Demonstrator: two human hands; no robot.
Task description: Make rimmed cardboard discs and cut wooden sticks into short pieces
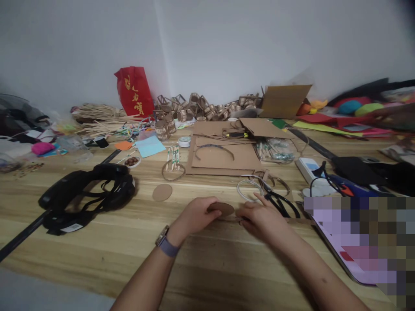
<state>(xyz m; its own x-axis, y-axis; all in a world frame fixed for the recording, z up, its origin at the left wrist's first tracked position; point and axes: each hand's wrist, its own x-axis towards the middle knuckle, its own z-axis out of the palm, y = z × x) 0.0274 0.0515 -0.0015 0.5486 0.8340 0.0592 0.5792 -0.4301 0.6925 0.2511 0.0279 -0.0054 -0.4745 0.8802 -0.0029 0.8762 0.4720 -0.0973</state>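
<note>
Cardboard disc [225,210]: likely light, stiff, crease-prone; best taken by rim. Pinched in left grip [198,214] at nine o'clock; cannot tell state of right grip [259,217].

Toward seven o'clock, the left forearm [145,276] is bare up to a wristwatch [162,235], whose rounded case has a metallic, faintly golden rim and sits on a plain, muted purple band [169,247]. Around four o'clock, the right forearm [308,261] is bare, with one small dark spot [324,280]. The left hand [196,214] and right hand [261,218] are bare, slim-fingered and slightly blurred.
</note>
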